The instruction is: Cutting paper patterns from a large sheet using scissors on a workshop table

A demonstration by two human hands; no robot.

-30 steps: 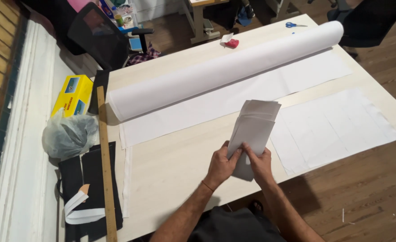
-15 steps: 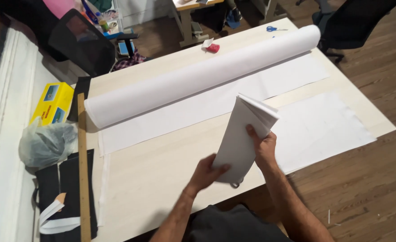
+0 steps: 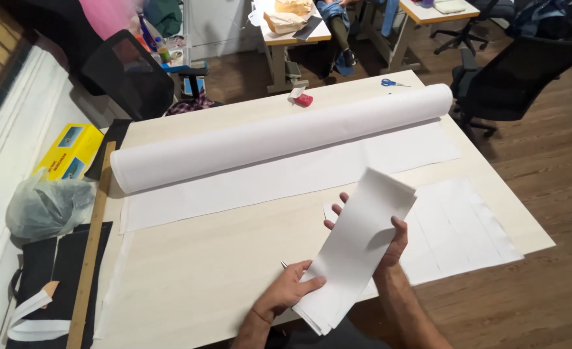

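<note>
- White fabric strips, cut long and narrow, are gathered into a stack of strips [image 3: 357,249] held up over the near edge of the pale wooden table [image 3: 195,284].
- Left hand [image 3: 289,291] pinches the stack's lower end, thumb lying over the top layer and fingers folded beneath.
- Right hand [image 3: 389,242] cups the stack from behind near its middle, thumb on the right edge and fingertips showing past the left edge.
- Both hands are closed on the stack; neither is free.
- Cut work looks partly done, judging by the layout: a sheet of cut panels [image 3: 457,226] lies flat at the table's right edge, its slit lines visible, just beside the lifted stack.
- Much cloth appears uncut: the fabric roll [image 3: 279,136] lies across the far half of the table, with one unrolled length [image 3: 286,181] spread flat along its near side.
- A wooden ruler [image 3: 92,245] runs along the left edge, beside black cloth pieces [image 3: 46,284], a plastic bag [image 3: 43,207] and a yellow box [image 3: 69,152].
- Blue-handled scissors [image 3: 394,83] and a small red object [image 3: 304,99] sit at the far edge, well apart from the hands.
</note>
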